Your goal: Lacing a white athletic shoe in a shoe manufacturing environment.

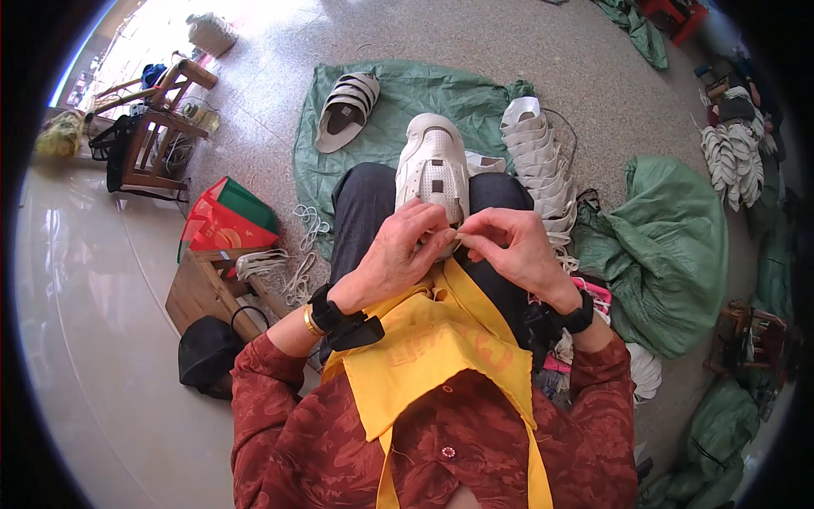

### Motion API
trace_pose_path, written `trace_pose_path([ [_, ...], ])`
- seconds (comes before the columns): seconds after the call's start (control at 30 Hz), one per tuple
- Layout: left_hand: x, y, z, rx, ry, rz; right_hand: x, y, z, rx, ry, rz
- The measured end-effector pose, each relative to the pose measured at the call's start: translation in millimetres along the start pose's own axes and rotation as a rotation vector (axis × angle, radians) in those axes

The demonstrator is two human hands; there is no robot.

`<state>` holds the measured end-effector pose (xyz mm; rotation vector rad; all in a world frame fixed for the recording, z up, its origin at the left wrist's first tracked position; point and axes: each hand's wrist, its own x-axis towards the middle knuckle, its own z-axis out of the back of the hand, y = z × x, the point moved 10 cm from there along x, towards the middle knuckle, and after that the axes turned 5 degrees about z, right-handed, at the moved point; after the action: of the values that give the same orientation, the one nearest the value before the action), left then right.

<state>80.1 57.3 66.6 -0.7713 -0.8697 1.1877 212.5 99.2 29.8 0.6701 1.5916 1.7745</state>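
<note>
White shoe [432, 157] sits on lap [360, 208], toe pointing away from body. Right hand [519, 246]: thumb and index fingers pinching pale strand [459, 238] (too small to identify) by near end of shoe. Left hand [397, 250]: fingers curled, tips close to right's; can't tell if gripping. Strappy beige shoe [348, 110] lies ahead on green sheet [407, 85].

Wooden stool [200, 293]: low, at left
Black bag [208, 353]: beside the stool
Red-and-green bag [222, 227]: just beyond the stool
Wooden chair [176, 124]: upper left
Green sack [674, 254]: bulging, right
</note>
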Motion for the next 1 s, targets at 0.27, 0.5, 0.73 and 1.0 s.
trace_pose_path([
  [0.27, 7, 30, 26, 0.32, -0.279, 0.065, 26, -10, 17, -0.335, -0.262, 0.154],
  [0.5, 4, 44, 24, 0.319, -0.229, 0.105, 29, -11, 11, -0.401, -0.235, 0.139],
  [0.73, 0, 43, 24, 0.297, -0.243, 0.097, 26, -8, 8, -0.437, -0.228, 0.14],
  [1.0, -9, 46, 24, 0.275, -0.274, 0.083, 20, -10, 1, -0.461, -0.218, 0.159],
])
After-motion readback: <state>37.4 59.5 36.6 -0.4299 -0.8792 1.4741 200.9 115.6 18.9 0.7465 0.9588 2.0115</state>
